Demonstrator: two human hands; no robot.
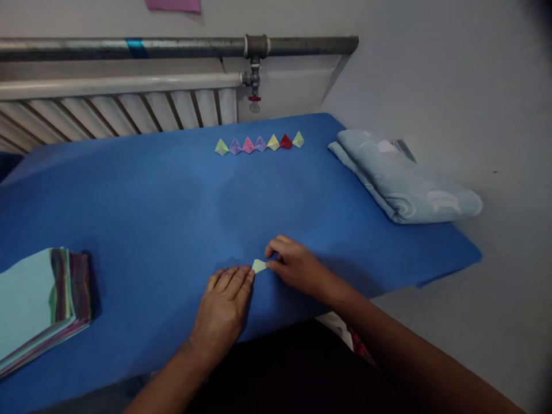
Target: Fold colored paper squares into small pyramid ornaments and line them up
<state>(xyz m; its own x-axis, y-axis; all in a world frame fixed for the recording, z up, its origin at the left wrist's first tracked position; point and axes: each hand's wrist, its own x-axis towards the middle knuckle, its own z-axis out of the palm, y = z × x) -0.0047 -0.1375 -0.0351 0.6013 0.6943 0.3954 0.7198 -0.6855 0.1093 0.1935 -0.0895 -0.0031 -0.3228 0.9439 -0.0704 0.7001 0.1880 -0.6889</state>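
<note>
A small pale-green folded piece of paper (259, 265) lies on the blue surface close to me, between both hands. My left hand (227, 299) rests palm down, its fingers stretched out side by side, with the fingertips against the paper's left edge. From the right, my right hand (297, 264) pinches the paper's right tip between thumb and curled index finger. Farther back, several small folded paper pieces stand in a row, among them a pink piece (248, 145), a red piece (286, 141) and a yellow piece (273, 142).
A stack of coloured paper sheets (30, 305) lies at the left. The blue-covered table (164, 201) carries a folded light-blue blanket (405, 178) at the right, by the wall. Behind stand a white radiator (121, 109) and a metal pipe (194, 47) with a red-handled valve (255, 99).
</note>
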